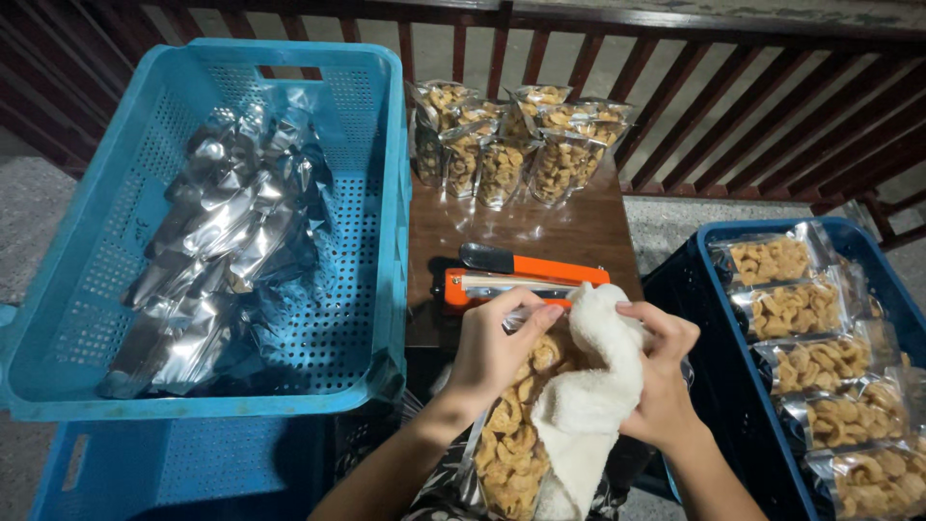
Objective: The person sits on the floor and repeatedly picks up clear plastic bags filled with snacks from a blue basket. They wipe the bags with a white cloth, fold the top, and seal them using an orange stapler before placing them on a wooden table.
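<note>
My left hand grips the top of a clear pouch of fried snacks held upright in front of me. My right hand holds a white cloth pressed against the pouch's top edge. Just beyond both hands lies an orange heat sealer with a black handle on the small brown table.
Several filled snack pouches stand at the table's far end. A light blue crate at left holds silver foil bags. A dark blue crate at right holds several sealed pouches. A wooden railing runs behind.
</note>
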